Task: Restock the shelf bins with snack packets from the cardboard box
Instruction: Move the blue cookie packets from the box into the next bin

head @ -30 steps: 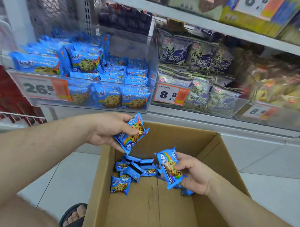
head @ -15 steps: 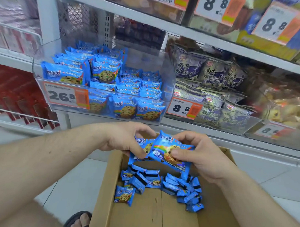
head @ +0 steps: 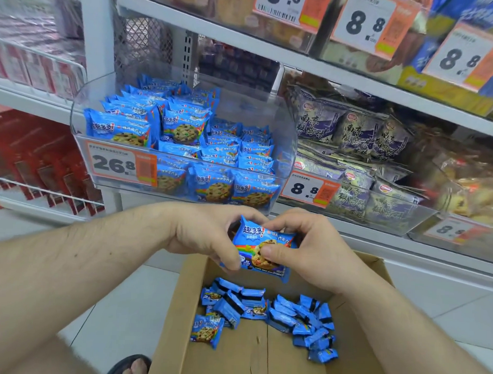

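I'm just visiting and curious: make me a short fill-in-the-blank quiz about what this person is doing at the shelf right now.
1. Both the left hand and the right hand hold ____ cookie packets.
2. The loose packets lie in a ____ box.
3. The clear bin of matching packets has a price tag reading ____.

Missing words: blue; cardboard; 26.8
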A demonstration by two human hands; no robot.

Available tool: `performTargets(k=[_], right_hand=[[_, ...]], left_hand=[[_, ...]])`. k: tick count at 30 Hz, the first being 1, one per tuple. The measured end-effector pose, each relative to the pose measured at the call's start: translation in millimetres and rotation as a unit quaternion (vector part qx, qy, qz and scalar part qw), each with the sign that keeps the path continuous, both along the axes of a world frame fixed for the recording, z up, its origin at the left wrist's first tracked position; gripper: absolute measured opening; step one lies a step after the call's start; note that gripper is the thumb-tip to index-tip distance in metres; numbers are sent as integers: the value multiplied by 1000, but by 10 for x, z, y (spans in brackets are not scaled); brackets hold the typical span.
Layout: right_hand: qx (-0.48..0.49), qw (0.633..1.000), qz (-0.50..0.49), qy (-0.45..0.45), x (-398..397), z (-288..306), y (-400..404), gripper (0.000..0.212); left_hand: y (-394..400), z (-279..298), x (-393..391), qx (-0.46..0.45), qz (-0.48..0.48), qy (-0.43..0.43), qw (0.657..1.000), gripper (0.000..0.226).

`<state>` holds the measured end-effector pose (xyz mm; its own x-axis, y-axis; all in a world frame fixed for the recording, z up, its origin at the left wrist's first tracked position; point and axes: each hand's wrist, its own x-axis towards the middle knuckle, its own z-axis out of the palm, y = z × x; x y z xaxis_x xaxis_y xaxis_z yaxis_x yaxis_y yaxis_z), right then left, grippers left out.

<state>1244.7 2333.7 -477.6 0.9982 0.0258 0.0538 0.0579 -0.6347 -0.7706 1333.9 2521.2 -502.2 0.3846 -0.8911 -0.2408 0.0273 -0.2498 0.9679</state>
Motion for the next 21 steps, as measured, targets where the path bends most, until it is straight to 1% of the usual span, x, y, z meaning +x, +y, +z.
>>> performTargets(k=[2, 4, 5, 8, 10, 13, 16, 17, 20, 21], right_hand=[[-40, 998, 0, -40, 22, 14, 32, 37], [-71, 995, -1, -71, 47, 25, 53, 52], [-68, 995, -8, -73, 65, 37, 63, 60], [-18, 999, -3, -42, 141, 103, 82, 79], [-22, 999, 25, -21, 180, 175, 99, 85], [-68, 996, 54, -21, 235, 292, 177, 78], [-106, 993, 39, -17, 325, 400, 262, 77], [-106, 994, 35, -16, 362, 440, 288, 76], [-82, 996, 33, -33, 478, 550, 384, 65], [-73, 996, 24, -44, 543, 574, 417, 63]], left_hand=[[2, 38, -7, 3, 30, -9, 1000, 65], [5, 97, -11, 3, 66, -52, 996, 57], [13, 132, -11, 0, 80, -73, 994, 54], [89, 233, -21, -32, 114, -101, 988, 55], [154, 299, -37, -47, 128, -137, 981, 56], [244, 354, -38, -53, 143, -158, 976, 63], [315, 421, -55, -47, 190, -203, 960, 63], [337, 452, -65, -45, 210, -219, 952, 63], [395, 515, -46, -71, 265, -243, 930, 69], [407, 500, -7, -79, 296, -252, 918, 72]])
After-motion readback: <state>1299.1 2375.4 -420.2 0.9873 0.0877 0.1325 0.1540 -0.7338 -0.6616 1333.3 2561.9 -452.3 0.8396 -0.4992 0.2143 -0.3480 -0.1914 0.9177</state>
